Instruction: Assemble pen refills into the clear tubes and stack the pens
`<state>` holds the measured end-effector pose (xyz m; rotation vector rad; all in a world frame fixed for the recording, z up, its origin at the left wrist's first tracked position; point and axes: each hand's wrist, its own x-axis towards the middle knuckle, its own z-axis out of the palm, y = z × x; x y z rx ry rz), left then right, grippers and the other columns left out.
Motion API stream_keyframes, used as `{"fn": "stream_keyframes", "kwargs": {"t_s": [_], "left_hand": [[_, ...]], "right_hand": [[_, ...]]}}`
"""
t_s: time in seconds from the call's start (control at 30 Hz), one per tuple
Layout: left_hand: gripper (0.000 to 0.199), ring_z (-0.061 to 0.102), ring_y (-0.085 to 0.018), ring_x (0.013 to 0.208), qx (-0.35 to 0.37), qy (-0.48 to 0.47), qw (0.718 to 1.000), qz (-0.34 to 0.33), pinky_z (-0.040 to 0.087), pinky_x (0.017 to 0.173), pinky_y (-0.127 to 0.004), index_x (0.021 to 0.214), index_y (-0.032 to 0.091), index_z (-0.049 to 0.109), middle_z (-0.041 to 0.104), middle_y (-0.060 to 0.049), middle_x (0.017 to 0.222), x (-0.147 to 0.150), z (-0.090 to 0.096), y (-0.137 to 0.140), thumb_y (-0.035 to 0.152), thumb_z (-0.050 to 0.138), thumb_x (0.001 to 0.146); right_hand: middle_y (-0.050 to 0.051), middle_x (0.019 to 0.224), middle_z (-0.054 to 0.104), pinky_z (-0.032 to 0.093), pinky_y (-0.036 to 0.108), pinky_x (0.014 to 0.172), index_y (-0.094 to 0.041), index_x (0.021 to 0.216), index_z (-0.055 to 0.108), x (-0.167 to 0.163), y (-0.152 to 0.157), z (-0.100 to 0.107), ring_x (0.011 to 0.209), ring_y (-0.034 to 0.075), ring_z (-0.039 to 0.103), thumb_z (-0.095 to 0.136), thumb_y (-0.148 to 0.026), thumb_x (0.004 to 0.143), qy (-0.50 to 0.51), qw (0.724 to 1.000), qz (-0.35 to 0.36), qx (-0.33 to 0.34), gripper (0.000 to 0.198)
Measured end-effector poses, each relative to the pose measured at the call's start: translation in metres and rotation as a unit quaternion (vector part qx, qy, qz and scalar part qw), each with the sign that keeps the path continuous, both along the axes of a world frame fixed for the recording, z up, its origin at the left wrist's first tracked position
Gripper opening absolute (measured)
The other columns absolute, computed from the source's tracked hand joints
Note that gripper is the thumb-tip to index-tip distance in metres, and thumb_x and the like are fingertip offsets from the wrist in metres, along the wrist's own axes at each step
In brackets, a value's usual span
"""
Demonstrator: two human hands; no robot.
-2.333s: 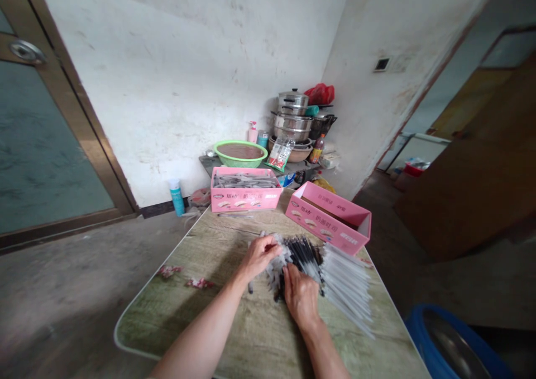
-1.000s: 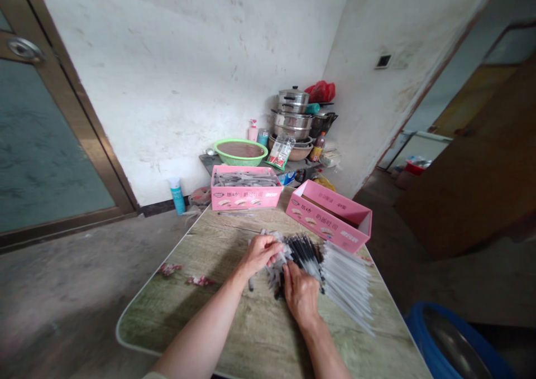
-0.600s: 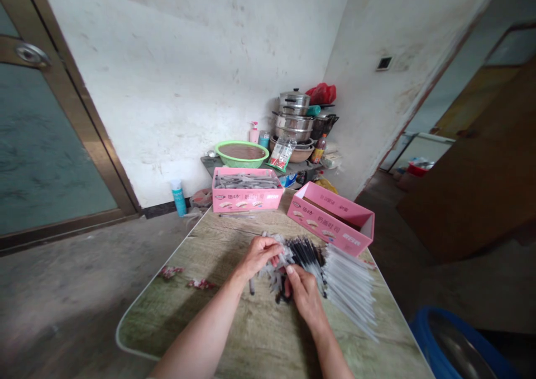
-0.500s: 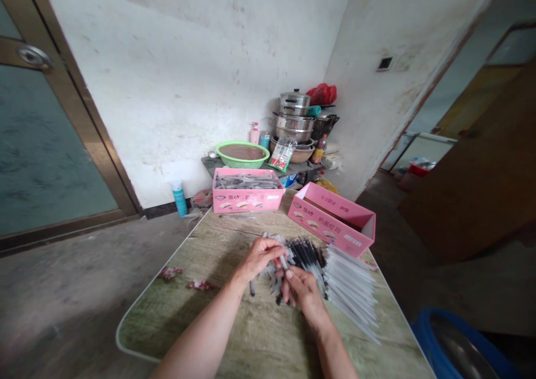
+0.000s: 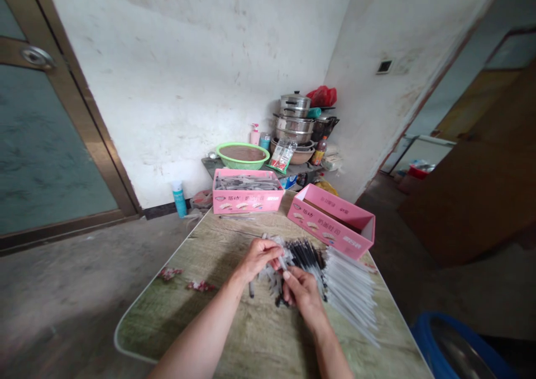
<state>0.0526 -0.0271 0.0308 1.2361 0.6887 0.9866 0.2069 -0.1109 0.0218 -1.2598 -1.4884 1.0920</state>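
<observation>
Over the middle of the table, my left hand (image 5: pixel 263 256) and my right hand (image 5: pixel 300 287) meet, both with fingers closed. Between their fingertips is a small whitish translucent pen part (image 5: pixel 282 263); its exact shape is blurred. Beneath and around the hands lies a loose pile of translucent pen caps (image 5: pixel 273 281), partly hidden by the fingers. Just right of it are black-tipped pen refills (image 5: pixel 307 257) in a row. Farther right, clear pen barrels (image 5: pixel 349 289) lie side by side. A single dark-tipped piece (image 5: pixel 251 289) rests below my left wrist.
At the table's far edge stands a pink box (image 5: pixel 247 201) filled with pens. A second pink box (image 5: pixel 330 222) sits angled to its right. Behind are a green basin (image 5: pixel 243 161) and stacked steel pots (image 5: pixel 295 123). A blue tub (image 5: pixel 444 345) stands on the floor at right.
Both hands stay at nearly the same place, the fingers shifting slightly around the pen part. The view has tilted a little; the boxes and piles look unchanged.
</observation>
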Motion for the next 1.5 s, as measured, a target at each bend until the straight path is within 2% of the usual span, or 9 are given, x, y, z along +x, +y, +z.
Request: {"fn": "stream_keyframes", "kwargs": {"t_s": [0.2,0.3,0.47,0.6,0.73,0.93,1.07,1.27,1.5], "left_hand": [[0.042,0.057,-0.011,0.048,0.01,0.003,0.999,-0.032,0.046,0.05,-0.022,0.077,0.009,0.072,0.065,-0.005,0.06,0.006,0.003,-0.005,0.05,0.075,0.073],[0.047,0.054,-0.011,0.043,-0.026,-0.008,0.998,0.048,0.044,0.045,-0.022,0.072,0.009,0.069,0.062,-0.003,0.054,0.002,-0.001,0.002,0.055,0.076,0.068],[0.049,0.053,-0.011,0.044,-0.046,-0.048,0.977,0.203,0.044,0.044,-0.022,0.073,0.011,0.067,0.061,-0.001,0.055,-0.016,-0.007,0.02,0.058,0.078,0.063],[0.041,0.058,-0.014,0.05,0.074,0.058,0.982,0.165,0.047,0.051,-0.024,0.092,0.013,0.075,0.066,-0.003,0.06,-0.014,-0.006,0.016,0.051,0.066,0.079],[0.029,0.068,-0.022,0.089,0.252,0.2,0.935,0.148,0.05,0.088,-0.032,0.11,0.022,0.075,0.075,-0.007,0.097,-0.007,0.001,0.003,0.034,0.064,0.085],[0.022,0.066,-0.023,0.097,0.306,0.297,0.9,0.097,0.045,0.096,-0.033,0.103,0.025,0.077,0.074,-0.007,0.099,-0.008,0.001,0.002,0.028,0.065,0.084],[0.024,0.065,-0.022,0.095,0.312,0.308,0.882,0.174,0.046,0.092,-0.032,0.105,0.022,0.076,0.073,-0.007,0.098,-0.011,-0.006,0.01,0.026,0.058,0.089],[0.027,0.066,-0.022,0.092,0.229,0.359,0.83,0.361,0.048,0.089,-0.032,0.106,0.02,0.074,0.073,-0.008,0.103,-0.031,-0.012,0.022,0.017,0.055,0.087],[0.031,0.068,-0.022,0.089,0.151,0.404,0.806,0.406,0.049,0.084,-0.03,0.112,0.017,0.071,0.074,-0.01,0.106,-0.051,-0.016,0.031,0.018,0.056,0.085]], "right_hand": [[-0.008,0.04,0.04,0.02,0.021,0.038,-0.015,0.086,0.064,0.005,0.0,0.001,0.033,0.008,0.025,0.046,-0.06,0.092,0.096,0.993,0.049,-0.051,0.049],[-0.002,0.047,0.049,0.026,0.023,0.044,-0.017,0.074,0.063,0.002,-0.003,-0.003,0.04,0.011,0.04,0.044,-0.054,0.095,-0.079,0.994,-0.03,0.075,0.046],[0.007,0.063,0.067,0.035,0.024,0.054,-0.017,0.089,0.069,0.0,-0.007,-0.012,0.054,0.018,0.062,0.039,-0.038,0.1,-0.351,0.898,-0.133,0.229,0.039],[0.009,0.074,0.073,0.04,0.027,0.055,-0.015,0.109,0.068,0.004,-0.003,-0.014,0.058,0.02,0.067,0.033,-0.039,0.103,-0.379,0.876,-0.185,0.235,0.043],[0.009,0.086,0.075,0.043,0.029,0.059,-0.015,0.12,0.062,0.023,0.0,-0.012,0.062,0.02,0.067,0.03,-0.037,0.103,-0.368,0.869,-0.247,0.223,0.042],[0.015,0.097,0.072,0.041,0.039,0.081,-0.014,0.108,0.071,0.095,0.009,-0.012,0.091,0.028,0.06,0.041,-0.035,0.1,-0.442,0.739,-0.394,0.321,0.038],[0.014,0.087,0.07,0.037,0.045,0.088,-0.015,0.096,0.075,0.125,0.019,-0.018,0.092,0.03,0.054,0.045,-0.031,0.096,-0.497,0.671,-0.43,0.343,0.034],[0.014,0.094,0.068,0.031,0.055,0.096,-0.018,0.089,0.075,0.123,0.027,-0.031,0.104,0.033,0.049,0.046,-0.028,0.09,-0.513,0.656,-0.435,0.342,0.03],[0.013,0.097,0.068,0.029,0.058,0.099,-0.018,0.099,0.072,0.113,0.023,-0.025,0.11,0.035,0.05,0.048,-0.029,0.089,-0.472,0.685,-0.433,0.348,0.029]]}}
